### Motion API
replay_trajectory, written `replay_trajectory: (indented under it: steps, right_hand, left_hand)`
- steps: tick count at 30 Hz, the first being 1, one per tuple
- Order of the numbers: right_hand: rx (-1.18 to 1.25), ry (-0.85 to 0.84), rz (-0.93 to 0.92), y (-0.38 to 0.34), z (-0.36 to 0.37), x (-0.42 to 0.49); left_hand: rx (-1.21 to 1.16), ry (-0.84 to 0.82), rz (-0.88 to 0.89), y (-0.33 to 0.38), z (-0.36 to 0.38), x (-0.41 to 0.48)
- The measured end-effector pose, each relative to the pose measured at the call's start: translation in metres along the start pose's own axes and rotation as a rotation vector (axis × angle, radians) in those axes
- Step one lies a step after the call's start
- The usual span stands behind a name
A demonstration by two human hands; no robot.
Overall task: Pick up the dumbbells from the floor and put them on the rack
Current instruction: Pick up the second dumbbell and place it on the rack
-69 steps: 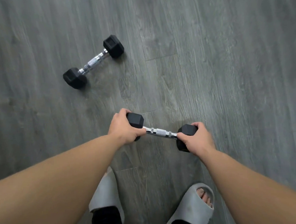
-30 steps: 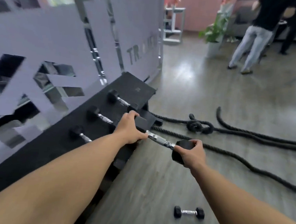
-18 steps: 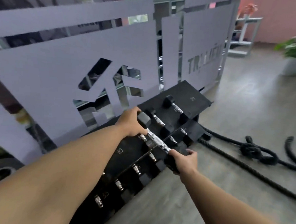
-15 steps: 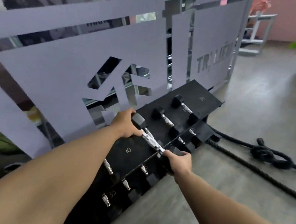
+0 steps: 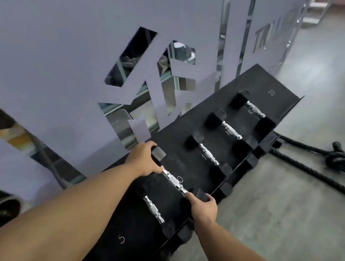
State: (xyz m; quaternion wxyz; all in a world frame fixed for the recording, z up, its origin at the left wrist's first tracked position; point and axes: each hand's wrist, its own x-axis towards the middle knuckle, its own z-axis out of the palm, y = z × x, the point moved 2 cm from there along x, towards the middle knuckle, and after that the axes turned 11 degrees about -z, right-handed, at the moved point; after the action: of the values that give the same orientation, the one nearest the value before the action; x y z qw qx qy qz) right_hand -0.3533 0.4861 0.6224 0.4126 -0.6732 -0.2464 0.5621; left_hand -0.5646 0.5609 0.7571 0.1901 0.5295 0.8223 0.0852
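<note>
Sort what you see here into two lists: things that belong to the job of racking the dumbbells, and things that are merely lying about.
Belongs to the job:
- held dumbbell
- left hand and right hand, one on each head
- black rack
- dumbbells already racked, e.g.

Just lying about:
- thick black rope on the floor
- grey cut-out panel behind the rack
</note>
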Motion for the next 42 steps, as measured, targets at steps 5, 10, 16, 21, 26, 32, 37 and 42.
replay_trajectory:
  steps: [5,10,16,21,26,32,37,42]
  right_hand:
    - [-0.054,0.102,0.056,0.040,0.026,0.041]
    - [-0.137,0.183,0.049,0.064,0.035,0.067]
    - [-0.292,0.232,0.014,0.070,0.043,0.088]
    - [-0.387,0.182,0.006,0.073,0.053,0.096]
    - [-0.376,0.151,-0.042,0.086,0.045,0.095]
    - [-0.274,0.192,-0.024,0.082,0.039,0.104]
    - [-0.214,0.227,-0.055,0.082,0.038,0.112]
    - [-0.243,0.126,-0.104,0.092,0.027,0.111]
  left_hand:
    - [0.105,-0.030,0.084,-0.016,0.056,0.056]
    - [0.114,-0.033,0.171,-0.026,0.104,0.086]
    - [0.102,-0.061,0.161,-0.043,0.140,0.110]
    - [0.107,-0.082,0.167,-0.054,0.148,0.125]
    - [0.135,-0.105,0.186,-0.052,0.156,0.125]
    - [0.181,-0.106,0.202,-0.045,0.159,0.126]
    - [0.176,-0.079,0.207,-0.041,0.164,0.130]
    - [0.190,-0.043,0.182,-0.047,0.167,0.128]
